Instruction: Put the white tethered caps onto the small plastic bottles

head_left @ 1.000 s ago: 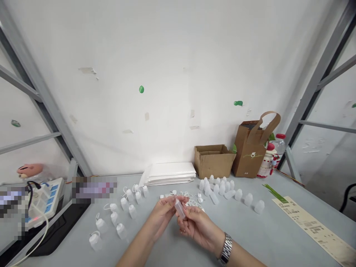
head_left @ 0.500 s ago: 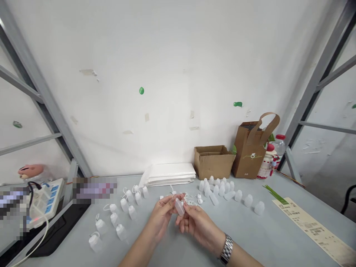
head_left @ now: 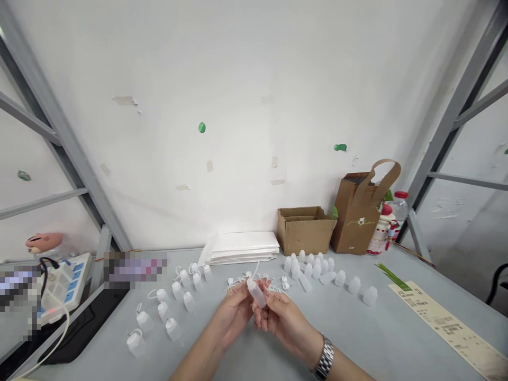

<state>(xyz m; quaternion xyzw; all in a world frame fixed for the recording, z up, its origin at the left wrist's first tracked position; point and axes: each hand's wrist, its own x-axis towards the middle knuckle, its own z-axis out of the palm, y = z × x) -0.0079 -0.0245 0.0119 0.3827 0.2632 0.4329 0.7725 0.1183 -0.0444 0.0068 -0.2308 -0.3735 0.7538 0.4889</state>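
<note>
A small translucent plastic bottle (head_left: 259, 296) is held tilted between my hands above the middle of the table, its neck end pointing up and to the left. My left hand (head_left: 234, 306) is closed around its left side, thumb near the neck. On the right, my right hand (head_left: 280, 315) pinches it lower down, the other fingers curled beneath. Just beyond my fingers lie white caps with loop straps (head_left: 284, 283), partly hidden by the hands. Several capped bottles (head_left: 189, 301) stand in rows to the left. More bottles without caps (head_left: 354, 286) are grouped to the right, a couple lying down.
Behind the caps are stacked white padded envelopes (head_left: 242, 248), a cardboard box (head_left: 305, 237) and a brown paper bag (head_left: 355, 227). A printed paper strip (head_left: 444, 323) lies at right. A power strip (head_left: 71, 283) and a black mat (head_left: 89, 328) occupy the left.
The bottle has shifted slightly right and down in my hands, and its white neck end now shows above my left thumb. More of the loose caps behind the hands are visible.
</note>
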